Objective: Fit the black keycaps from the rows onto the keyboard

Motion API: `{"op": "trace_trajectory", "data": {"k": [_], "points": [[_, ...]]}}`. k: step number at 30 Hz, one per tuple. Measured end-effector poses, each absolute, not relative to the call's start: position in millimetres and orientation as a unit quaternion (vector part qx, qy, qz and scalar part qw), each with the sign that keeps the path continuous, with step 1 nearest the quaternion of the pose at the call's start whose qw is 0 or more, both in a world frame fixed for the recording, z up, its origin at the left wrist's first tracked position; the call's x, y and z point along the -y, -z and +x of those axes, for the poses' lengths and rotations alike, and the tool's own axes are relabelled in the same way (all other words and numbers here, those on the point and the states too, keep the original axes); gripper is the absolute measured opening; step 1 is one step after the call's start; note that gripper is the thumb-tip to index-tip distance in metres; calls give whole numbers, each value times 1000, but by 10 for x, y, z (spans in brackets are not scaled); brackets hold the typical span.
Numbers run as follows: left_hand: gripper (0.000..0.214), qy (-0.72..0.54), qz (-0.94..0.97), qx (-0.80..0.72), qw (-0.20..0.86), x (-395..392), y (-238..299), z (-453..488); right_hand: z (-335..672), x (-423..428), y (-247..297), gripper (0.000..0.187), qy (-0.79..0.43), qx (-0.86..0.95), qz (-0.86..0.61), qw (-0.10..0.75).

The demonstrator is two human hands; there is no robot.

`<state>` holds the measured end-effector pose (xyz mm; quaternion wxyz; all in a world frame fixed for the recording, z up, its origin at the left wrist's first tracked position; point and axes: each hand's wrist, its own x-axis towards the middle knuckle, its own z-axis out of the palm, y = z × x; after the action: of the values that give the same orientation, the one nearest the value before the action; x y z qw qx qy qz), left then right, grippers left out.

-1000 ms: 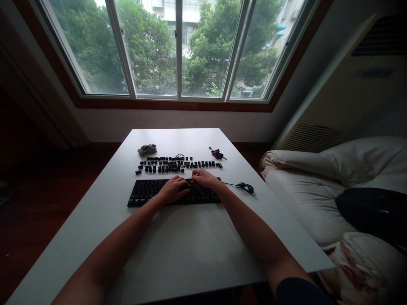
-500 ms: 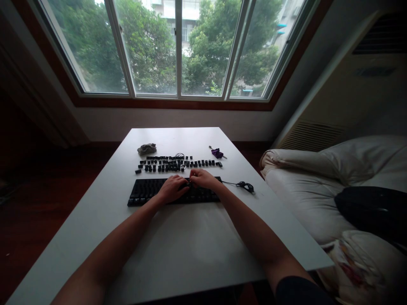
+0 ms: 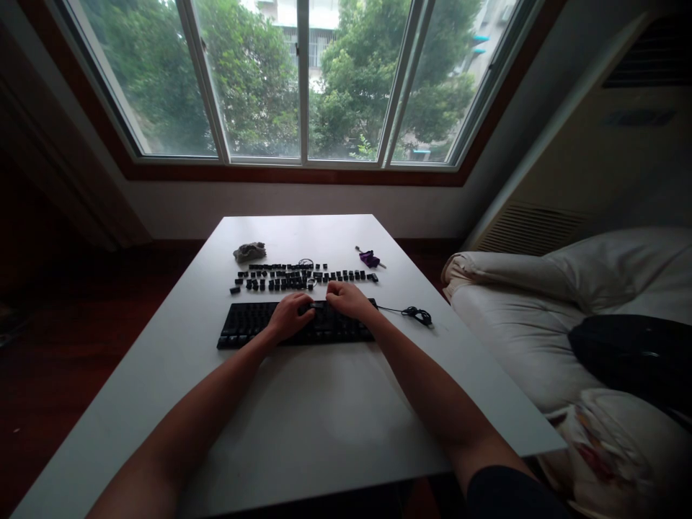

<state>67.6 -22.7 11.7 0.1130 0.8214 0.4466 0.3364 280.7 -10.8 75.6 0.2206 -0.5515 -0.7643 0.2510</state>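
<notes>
Right hand [image 3: 349, 301] and left hand [image 3: 289, 317] meet over the far edge of the black keyboard [image 3: 243, 328], a little to the right of its middle. Their fingers curl toward one another and nearly touch. We cannot tell whether either hand is clamped on anything, since the gap between the fingertips is too small and dark to read. We note that the keyboard's long axis runs crosswise to both forearms, and most of its free length extends past the left hand's outer side. Just beyond the fingertips lie the loose keycaps [image 3: 281, 280], set in rows parallel to the keyboard and apart from it. The right hand's knuckles are nearest to the right-hand end of these rows. Farther beyond the right hand, and apart from the rows, lies a purple tool [image 3: 370, 259]. Beyond the left hand, at the rows' far corner, lies a crumpled grey cloth [image 3: 249, 252]. A coiled cable [image 3: 416, 314] trails from the keyboard on the right hand's outer side, toward the counter [image 3: 324, 418] edge, past which stands a white bed [image 3: 519, 324]. Behind the wrists the counter surface runs back to its near edge.
</notes>
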Motion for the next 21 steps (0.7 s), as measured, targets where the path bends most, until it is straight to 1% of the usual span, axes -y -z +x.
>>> {"op": "trace_trajectory", "data": {"k": [3,8,13,17,21], "points": [[13,-352,803,-464,124,211,-119,657,2821,125,-788,8,-184,769,-562,243],[13,-363,799,-454,152,190,-117,645,2822,113,-786,10,-139,789,-539,261],[17,-383,789,-443,186,173,-86,639,2829,97,-786,21,-116,813,-519,237],[21,-391,782,-439,207,148,-44,630,2821,129,-809,22,-142,834,-489,213],[22,-395,777,-439,217,134,-23,628,2794,148,-771,23,-124,848,-476,197]]}}
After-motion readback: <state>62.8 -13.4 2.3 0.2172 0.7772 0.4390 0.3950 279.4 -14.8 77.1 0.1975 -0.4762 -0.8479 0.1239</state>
